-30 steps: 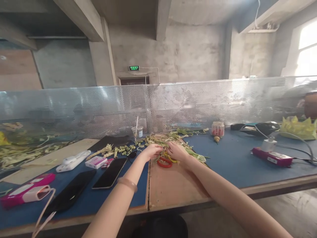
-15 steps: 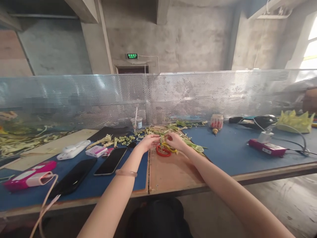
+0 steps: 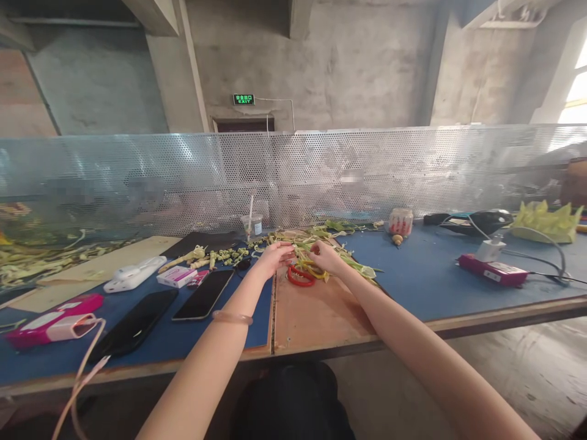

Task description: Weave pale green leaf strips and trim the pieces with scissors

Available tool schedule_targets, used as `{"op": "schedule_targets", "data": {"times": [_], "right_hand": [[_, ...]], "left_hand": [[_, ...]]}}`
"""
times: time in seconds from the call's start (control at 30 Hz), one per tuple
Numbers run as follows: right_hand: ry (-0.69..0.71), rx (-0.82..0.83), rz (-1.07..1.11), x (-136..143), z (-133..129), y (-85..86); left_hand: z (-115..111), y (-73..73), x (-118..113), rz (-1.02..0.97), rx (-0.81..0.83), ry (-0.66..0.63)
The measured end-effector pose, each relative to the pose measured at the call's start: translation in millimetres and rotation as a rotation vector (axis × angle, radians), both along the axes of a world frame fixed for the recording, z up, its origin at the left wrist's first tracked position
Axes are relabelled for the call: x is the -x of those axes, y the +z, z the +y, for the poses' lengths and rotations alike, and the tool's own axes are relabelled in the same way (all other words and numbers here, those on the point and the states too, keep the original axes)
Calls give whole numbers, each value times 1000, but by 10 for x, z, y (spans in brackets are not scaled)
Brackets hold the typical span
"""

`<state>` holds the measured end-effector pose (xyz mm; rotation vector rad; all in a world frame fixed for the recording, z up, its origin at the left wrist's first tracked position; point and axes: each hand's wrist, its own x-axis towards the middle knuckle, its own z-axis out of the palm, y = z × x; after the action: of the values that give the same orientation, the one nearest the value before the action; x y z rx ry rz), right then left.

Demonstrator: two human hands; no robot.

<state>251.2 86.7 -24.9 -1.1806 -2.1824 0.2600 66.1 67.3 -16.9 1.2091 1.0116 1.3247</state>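
Note:
Both my hands are over a heap of pale green plant trimmings point(image 3: 339, 244) on the wooden board point(image 3: 316, 318). My left hand point(image 3: 274, 259), a bracelet on its wrist, has its fingers bent to the right, closed around something too small to name. Opposite it, a short gap away, my right hand point(image 3: 326, 256) is curled with fingertips pinched together; what lies in them is hidden among the stems. Just below and between the hands rests a red loop-shaped thing point(image 3: 300, 278), like a scissors handle. A yellow curved piece point(image 3: 313, 269) lies beside it, partly covered by my right hand.
To the left are two dark phones point(image 3: 204, 294), a small white-and-pink box point(image 3: 177, 277), a white device point(image 3: 134, 274), a pink power strip point(image 3: 55, 321) and knobbly stems point(image 3: 227, 258). Behind stand a plastic cup point(image 3: 252, 226) and perforated screen point(image 3: 321, 177). Rightward are a jar point(image 3: 401, 221) and another power strip point(image 3: 493, 271).
My hands have drawn slightly apart; the left fingers have come away to the left. The heap and the red loop stay where they were. The view has shifted slightly.

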Motion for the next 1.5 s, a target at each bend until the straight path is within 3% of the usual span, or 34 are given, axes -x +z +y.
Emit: {"op": "schedule_targets", "data": {"times": [0.13, 0.27, 0.43, 0.77, 1.07, 1.27, 1.5], "right_hand": [[20, 15, -186, -98, 6, 13], [11, -151, -492, -39, -89, 42], [-76, -155, -582, 121, -187, 11], [-124, -141, -474, 265, -182, -44], [-190, -107, -158, 97, -5, 12], [-154, 3, 36, -108, 69, 43], [-149, 10, 168, -153, 91, 37]], "left_hand": [[16, -10, 3, 22, 6, 17], [22, -10, -1, 30, -4, 34], [-11, 15, -30, -28, 6, 51], [15, 30, 1, -144, -28, 75], [25, 125, 108, -402, -123, 97], [34, 127, 125, -408, -132, 124], [29, 134, 145, -346, -136, 160]]}}
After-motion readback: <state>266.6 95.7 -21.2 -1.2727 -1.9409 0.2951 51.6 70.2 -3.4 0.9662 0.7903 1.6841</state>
